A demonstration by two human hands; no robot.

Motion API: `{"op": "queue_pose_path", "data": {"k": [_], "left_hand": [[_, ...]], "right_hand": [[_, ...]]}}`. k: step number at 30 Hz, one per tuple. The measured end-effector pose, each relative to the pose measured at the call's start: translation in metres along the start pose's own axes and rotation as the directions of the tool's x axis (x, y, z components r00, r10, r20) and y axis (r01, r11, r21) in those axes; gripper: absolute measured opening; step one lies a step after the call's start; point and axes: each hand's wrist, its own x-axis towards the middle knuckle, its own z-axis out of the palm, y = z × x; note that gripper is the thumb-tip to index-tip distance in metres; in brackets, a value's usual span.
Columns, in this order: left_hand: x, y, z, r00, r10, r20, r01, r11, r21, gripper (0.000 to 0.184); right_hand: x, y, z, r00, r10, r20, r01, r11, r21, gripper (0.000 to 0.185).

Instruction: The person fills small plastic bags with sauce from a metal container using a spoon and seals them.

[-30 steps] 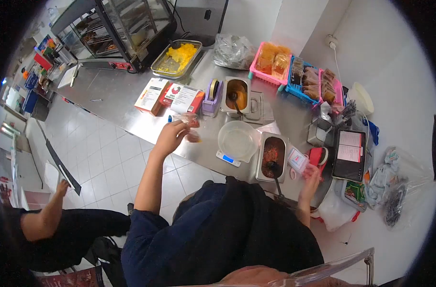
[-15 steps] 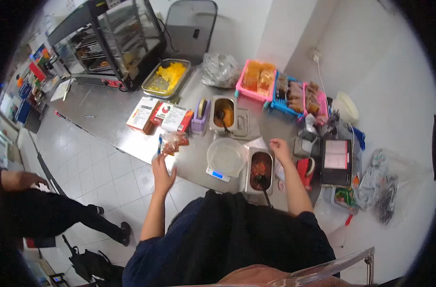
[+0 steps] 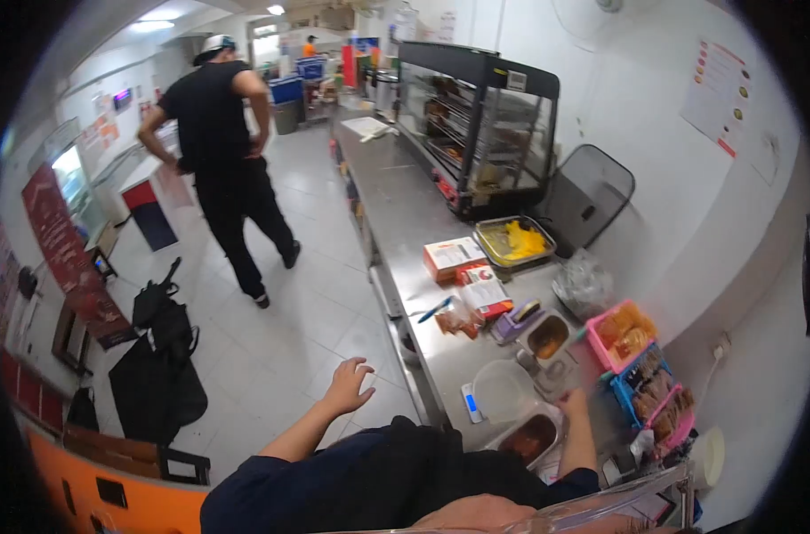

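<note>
Left hand [image 3: 349,385] pulled back from the bagged red food [image 3: 458,318]; it now hangs in the air off the counter's [image 3: 394,182] front edge, fingers spread, lightly curled. Bags lie on the counter near that edge, just beside the boxes [image 3: 485,294]. Right hand [image 3: 574,403] is over the counter, next to the metal pan [image 3: 515,424]; blurred, so can't tell if fingers pinch anything. Clear tub [image 3: 503,392] sits by the pan, digital scale [image 3: 471,403] showing at its side.
</note>
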Motion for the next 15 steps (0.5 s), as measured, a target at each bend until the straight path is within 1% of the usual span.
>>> {"op": "queue_pose_path", "data": {"k": [3, 4, 6, 7, 9, 10, 11, 12, 13, 14, 15], "left_hand": [[-0.036, 0.015, -0.007, 0.998, -0.014, -0.057, 0.015, 1.000, 0.004, 0.038], [-0.044, 0.022, -0.010, 0.999, -0.008, -0.050, 0.006, 1.000, -0.024, 0.037], [-0.054, 0.041, -0.016, 0.999, 0.010, -0.035, -0.013, 0.996, -0.086, 0.035], [-0.054, 0.058, -0.023, 0.990, 0.106, -0.098, -0.117, 0.987, -0.112, 0.027], [-0.050, 0.095, -0.039, 0.987, 0.131, 0.092, -0.097, 0.945, -0.312, 0.021], [-0.047, 0.114, -0.044, 0.970, 0.155, 0.185, -0.067, 0.910, -0.410, 0.018], [-0.044, 0.136, -0.049, 0.940, 0.283, 0.189, -0.151, 0.844, -0.515, 0.016], [-0.042, 0.158, -0.051, 0.896, 0.408, 0.176, -0.224, 0.757, -0.614, 0.014], [-0.043, 0.181, -0.051, 0.882, 0.434, 0.187, -0.213, 0.718, -0.662, 0.015], [-0.042, 0.199, -0.051, 0.866, 0.462, 0.194, -0.203, 0.678, -0.706, 0.017], [-0.042, 0.210, -0.047, 0.875, 0.460, 0.150, -0.262, 0.712, -0.652, 0.018]], "right_hand": [[-0.008, -0.002, 0.003, 0.996, 0.058, -0.069, -0.059, 0.998, -0.018, 0.019], [-0.011, -0.006, -0.004, 0.981, 0.047, -0.190, -0.044, 0.999, 0.017, 0.018], [-0.016, -0.022, -0.032, 0.905, 0.042, -0.423, -0.008, 0.997, 0.083, 0.016], [-0.023, -0.039, -0.050, 0.869, 0.025, -0.494, 0.079, 0.979, 0.189, 0.016], [-0.063, -0.094, -0.084, 0.788, 0.030, -0.615, 0.253, 0.895, 0.367, 0.016], [-0.094, -0.141, -0.107, 0.836, 0.044, -0.547, 0.314, 0.778, 0.543, 0.014], [-0.129, -0.186, -0.121, 0.879, 0.042, -0.475, 0.347, 0.627, 0.698, 0.012], [-0.157, -0.210, -0.121, 0.905, -0.045, -0.423, 0.357, 0.622, 0.697, 0.012], [-0.180, -0.231, -0.120, 0.921, -0.132, -0.367, 0.366, 0.616, 0.697, 0.012], [-0.201, -0.252, -0.120, 0.933, -0.208, -0.294, 0.360, 0.552, 0.752, 0.012], [-0.216, -0.266, -0.112, 0.934, -0.261, -0.246, 0.350, 0.516, 0.782, 0.007]]}}
